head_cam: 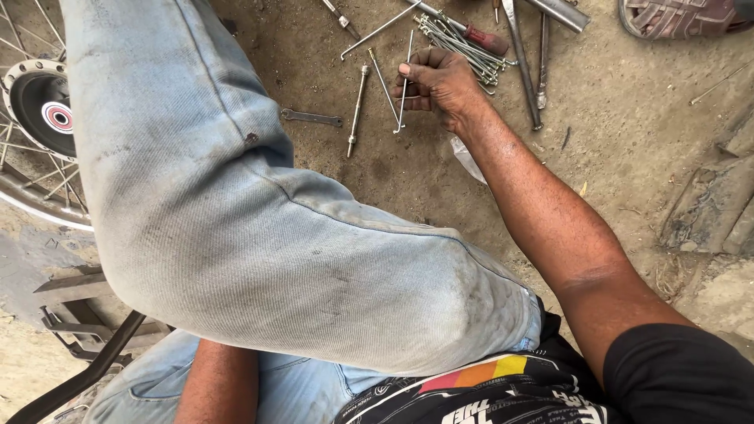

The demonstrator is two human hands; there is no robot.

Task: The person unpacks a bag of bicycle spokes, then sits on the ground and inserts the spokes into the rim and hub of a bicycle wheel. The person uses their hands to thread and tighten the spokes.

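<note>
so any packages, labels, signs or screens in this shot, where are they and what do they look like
No packages, signs or screens show.
Round red and white sticker: on the black wheel hub, far left, among the spokes.
Printed black shirt: bottom edge, with white lettering and a red, orange and yellow stripe.
The right hand holds a thin metal spoke, which is plain and unlabelled.

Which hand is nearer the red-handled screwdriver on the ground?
Right. The right hand holds a spoke just below the screwdriver; the left hand is hidden behind the leg.
</note>
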